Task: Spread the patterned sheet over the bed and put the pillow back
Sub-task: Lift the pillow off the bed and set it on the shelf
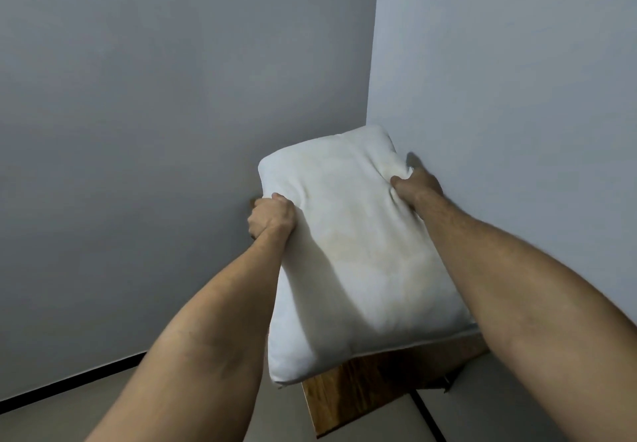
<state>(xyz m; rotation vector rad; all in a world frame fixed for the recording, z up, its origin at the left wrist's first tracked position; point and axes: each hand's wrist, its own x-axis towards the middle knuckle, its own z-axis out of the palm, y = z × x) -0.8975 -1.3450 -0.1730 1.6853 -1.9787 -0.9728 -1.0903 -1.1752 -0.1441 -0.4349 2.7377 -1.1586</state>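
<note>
A white pillow (355,252) with faint yellowish stains lies in the corner of the room on top of a wooden piece of furniture (348,396). My left hand (272,217) grips its left edge near the far end. My right hand (415,186) pinches the fabric at its right far corner, close to the right wall. Both arms reach forward. The bed and the patterned sheet are out of view.
Two grey-white walls (172,96) meet in a corner right behind the pillow. A light tiled floor (103,407) with a dark skirting line runs along the bottom left. The wooden piece stands against the right wall.
</note>
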